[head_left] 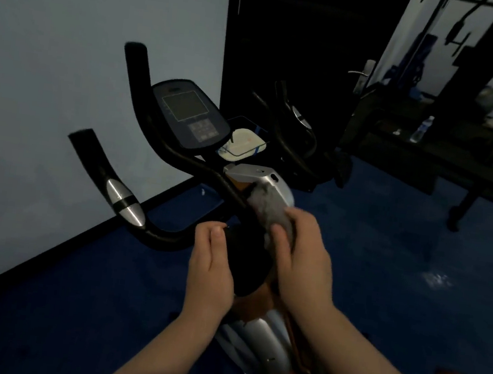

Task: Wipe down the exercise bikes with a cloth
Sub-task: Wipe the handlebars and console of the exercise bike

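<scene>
An exercise bike with a silver and orange body stands below me. Its black handlebars curve up on the left, and a dark console sits at the top of the stem. My right hand presses a grey cloth against the right side of the black stem. On the stem's left side, my left hand wraps around the black padded part. Part of the cloth is hidden under my right fingers.
A pale wall is close on the left. A second bike's handlebars and a dark door stand behind. A dark bench with a water bottle is at the right. The floor is blue.
</scene>
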Demonstrator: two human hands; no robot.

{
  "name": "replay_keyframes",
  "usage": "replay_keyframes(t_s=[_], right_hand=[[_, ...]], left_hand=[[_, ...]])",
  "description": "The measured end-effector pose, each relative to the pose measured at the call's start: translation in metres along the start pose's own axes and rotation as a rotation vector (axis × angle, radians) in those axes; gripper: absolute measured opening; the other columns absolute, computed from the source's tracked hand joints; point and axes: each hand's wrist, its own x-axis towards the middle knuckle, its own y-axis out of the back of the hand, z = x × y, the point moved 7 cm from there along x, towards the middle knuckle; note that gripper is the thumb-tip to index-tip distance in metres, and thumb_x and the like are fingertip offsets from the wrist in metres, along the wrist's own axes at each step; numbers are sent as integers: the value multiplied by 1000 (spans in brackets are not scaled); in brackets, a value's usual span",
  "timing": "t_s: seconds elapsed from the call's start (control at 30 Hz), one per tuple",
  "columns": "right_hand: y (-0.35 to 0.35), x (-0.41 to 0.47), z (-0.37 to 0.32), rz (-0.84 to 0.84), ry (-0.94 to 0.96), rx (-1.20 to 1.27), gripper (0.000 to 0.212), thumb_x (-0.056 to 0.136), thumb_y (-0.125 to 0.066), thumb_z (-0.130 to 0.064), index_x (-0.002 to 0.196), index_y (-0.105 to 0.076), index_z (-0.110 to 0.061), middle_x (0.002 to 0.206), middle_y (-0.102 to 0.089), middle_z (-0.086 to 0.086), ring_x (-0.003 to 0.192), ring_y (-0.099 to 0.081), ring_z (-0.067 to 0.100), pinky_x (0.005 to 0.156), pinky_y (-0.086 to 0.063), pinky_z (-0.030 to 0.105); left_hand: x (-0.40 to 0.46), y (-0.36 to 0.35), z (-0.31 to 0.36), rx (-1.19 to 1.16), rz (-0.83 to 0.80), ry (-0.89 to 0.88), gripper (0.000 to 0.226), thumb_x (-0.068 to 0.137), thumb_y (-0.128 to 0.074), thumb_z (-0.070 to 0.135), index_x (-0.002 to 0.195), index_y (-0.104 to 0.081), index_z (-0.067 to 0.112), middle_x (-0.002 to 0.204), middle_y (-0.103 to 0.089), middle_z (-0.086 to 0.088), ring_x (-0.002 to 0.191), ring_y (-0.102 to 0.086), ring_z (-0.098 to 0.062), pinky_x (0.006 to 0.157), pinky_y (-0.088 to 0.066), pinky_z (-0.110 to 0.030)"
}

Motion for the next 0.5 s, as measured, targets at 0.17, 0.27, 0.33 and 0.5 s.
replay_keyframes(t_s=[0.17,0.27,0.33,0.5], right_hand=[[-31,-12,-37,-67,343,-275,25,90,-57,-29,111,-68,-22,95,-60,-2,95,-50,15,84,-37,27],[-22,-38,-22,-85,386,-110,24,91,-54,-27,108,-70,-19,84,-58,-5,84,-51,10,77,-34,20],[-13,-26,-17,-151,373,-19,22,90,-56,-30,103,-71,-21,82,-57,-9,78,-51,4,69,-40,19],[-24,17,-39,-130,231,91,20,92,-59,-31,107,-69,-22,93,-57,-11,78,-56,0,65,-50,22]], left_hand=[[-4,3,2,-36,52,-26,45,89,-23,61,95,-52,27,91,-59,5,79,-57,-1,68,-44,-14],[-4,3,1,-6,89,-29,48,90,-19,63,97,-53,30,94,-62,5,86,-60,-10,77,-48,-29],[-5,3,2,-18,107,-20,44,88,-20,62,97,-54,35,95,-63,6,88,-61,-9,78,-48,-29],[-6,3,1,-117,210,45,46,90,-26,56,102,-60,27,98,-66,4,88,-62,-4,79,-48,-23]])
